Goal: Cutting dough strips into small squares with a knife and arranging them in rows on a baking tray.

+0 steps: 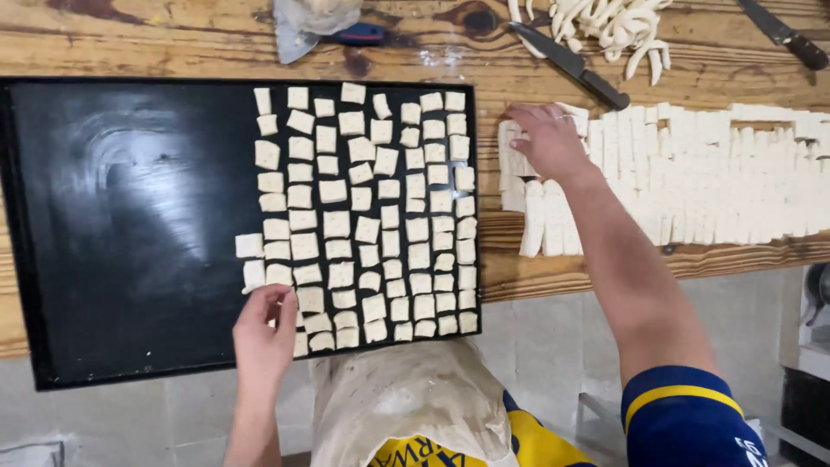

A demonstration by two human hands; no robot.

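A large black baking tray [130, 216] lies on a wooden table, its right half filled with several rows of small pale dough squares [372, 207]. My left hand [264, 333] rests at the tray's near edge, fingertips touching a dough square in the bottom row. My right hand [549, 138] reaches out to the right, palm down on a sheet of cut dough strips and squares [692, 173] spread over the table. Whether it grips a piece is hidden under the palm.
A dark-handled knife [571, 65] lies just beyond my right hand. Dough trimmings [609, 26] are piled at the far edge, with a second knife [782, 35] at far right. A scraper with a blue handle [324, 35] sits beyond the tray. A floury apron [406, 402] is below.
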